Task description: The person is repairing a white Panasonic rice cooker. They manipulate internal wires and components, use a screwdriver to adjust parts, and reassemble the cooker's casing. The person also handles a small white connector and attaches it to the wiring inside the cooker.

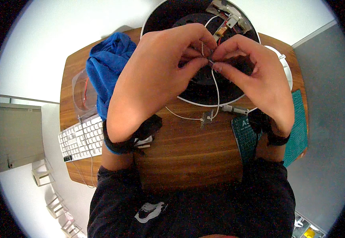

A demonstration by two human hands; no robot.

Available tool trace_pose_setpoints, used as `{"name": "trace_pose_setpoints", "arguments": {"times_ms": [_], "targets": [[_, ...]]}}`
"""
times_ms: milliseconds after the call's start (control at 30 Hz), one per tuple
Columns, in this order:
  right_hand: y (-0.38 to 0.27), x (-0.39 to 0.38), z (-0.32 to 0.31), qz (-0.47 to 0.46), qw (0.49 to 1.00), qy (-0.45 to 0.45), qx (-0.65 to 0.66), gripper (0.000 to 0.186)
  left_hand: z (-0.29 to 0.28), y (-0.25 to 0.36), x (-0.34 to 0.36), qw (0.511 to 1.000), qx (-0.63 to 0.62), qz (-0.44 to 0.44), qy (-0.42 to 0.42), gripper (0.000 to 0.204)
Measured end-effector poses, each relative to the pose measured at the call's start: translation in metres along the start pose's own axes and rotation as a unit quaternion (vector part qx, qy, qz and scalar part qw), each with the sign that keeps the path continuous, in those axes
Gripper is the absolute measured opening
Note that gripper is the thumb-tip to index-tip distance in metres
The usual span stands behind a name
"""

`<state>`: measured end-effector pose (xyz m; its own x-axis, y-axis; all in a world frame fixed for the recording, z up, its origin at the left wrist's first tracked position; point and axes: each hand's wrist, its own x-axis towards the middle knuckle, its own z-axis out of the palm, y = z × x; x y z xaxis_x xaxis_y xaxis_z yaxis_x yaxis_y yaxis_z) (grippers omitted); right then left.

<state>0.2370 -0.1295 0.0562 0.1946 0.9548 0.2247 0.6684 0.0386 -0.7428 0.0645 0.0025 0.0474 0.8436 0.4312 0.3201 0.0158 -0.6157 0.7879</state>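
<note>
Both hands meet over a round black housing with a white rim (pixel 182 97), its inside partly hidden by them. My left hand (pixel 162 59) is closed, fingertips pinching a thin white cable (pixel 217 85) near a small dark spot. From the other side my right hand (pixel 259 75) pinches the same place, thumb and forefinger closed almost against the left fingertips. Below the hands, the cable runs down over the rim to a small clear-and-metal piece (pixel 207 116) on the table. Exposed electronics with coloured wires (pixel 228 23) sit at the housing's far right.
A blue cloth (pixel 111 59) lies left, partly over a clear plastic tray (pixel 79 93). Nearer is a white keyboard (pixel 81 139). A green cutting mat (pixel 297 131) lies under my right forearm, with a grey-white tool-like piece (pixel 236 110) beside it. The wooden table (pixel 188 154) has rounded edges.
</note>
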Motion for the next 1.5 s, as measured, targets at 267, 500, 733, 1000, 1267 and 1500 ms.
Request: {"name": "trace_pose_setpoints", "arguments": {"times_ms": [267,500,733,1000,1267,1500], "targets": [[0.001,0.002,0.001,-0.004,1.0,0.011,0.0,0.014,0.003,-0.004,0.0,1.0,-0.02,0.016,0.016,0.027],[0.0,0.001,0.002,-0.011,1.0,0.019,0.011,0.015,0.002,-0.001,-0.001,0.999,-0.037,0.019,0.018,0.027],[0.003,0.002,0.006,-0.038,0.997,0.057,-0.027,0.018,0.001,0.007,-0.001,0.999,-0.009,0.031,0.031,0.022],[0.001,0.002,0.003,-0.048,0.995,0.083,-0.009,0.02,0.005,0.009,0.0,0.997,-0.066,0.012,0.045,0.016],[-0.001,0.002,0.003,-0.044,0.994,0.098,-0.024,0.019,0.001,0.014,0.002,0.998,-0.044,0.015,0.046,0.016],[-0.005,0.0,0.006,-0.064,0.988,0.123,-0.067,0.019,0.004,0.009,0.0,0.994,-0.075,0.02,0.073,0.016]]}}
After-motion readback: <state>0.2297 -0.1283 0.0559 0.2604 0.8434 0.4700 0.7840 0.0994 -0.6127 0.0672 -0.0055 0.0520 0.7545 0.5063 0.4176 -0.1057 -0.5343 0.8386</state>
